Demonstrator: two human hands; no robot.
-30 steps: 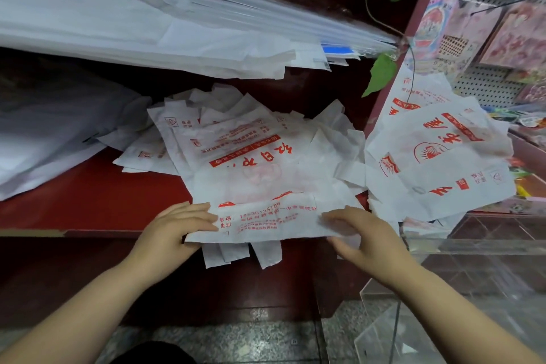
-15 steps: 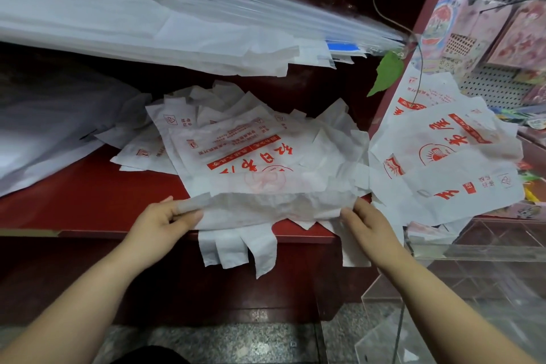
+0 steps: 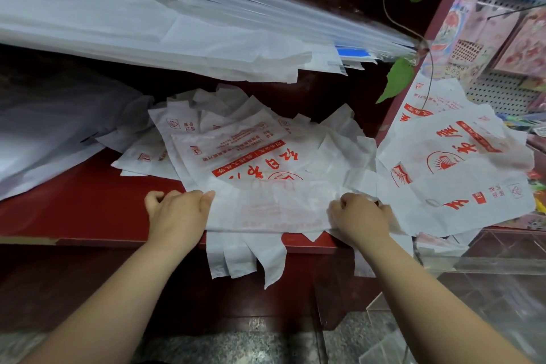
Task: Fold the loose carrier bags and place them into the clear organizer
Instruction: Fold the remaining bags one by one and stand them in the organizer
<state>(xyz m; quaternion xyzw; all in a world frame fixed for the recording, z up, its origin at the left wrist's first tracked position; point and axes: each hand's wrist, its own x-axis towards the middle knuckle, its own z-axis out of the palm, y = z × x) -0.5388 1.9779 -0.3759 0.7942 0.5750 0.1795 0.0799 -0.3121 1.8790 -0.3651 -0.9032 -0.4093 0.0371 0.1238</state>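
The left hand (image 3: 177, 213) and the right hand (image 3: 360, 219) both have their fingers curled and pinch opposite ends of one white carrier bag (image 3: 271, 207), which stretches flat between them at the front edge of the red shelf (image 3: 74, 210). The left hand's knuckles sit at the bag's left edge; the right hand grips its right edge. The bag's near part is doubled over, so its red print shows only faintly through the plastic.

This bag lies on top of a loose pile of carrier bags (image 3: 236, 145) printed in red characters, fanned across the shelf behind the hands. Several white handle strips (image 3: 245, 257) hang down over the shelf's front edge, just below the held bag.

The clear organizer (image 3: 487, 289) stands to the lower right, beside the right forearm, well apart from the held bag. A second heap of printed bags (image 3: 458, 180) rests above it. Overhead lies a stack of plain white bags (image 3: 147, 23), and a green leaf (image 3: 397, 77) hangs at the right.
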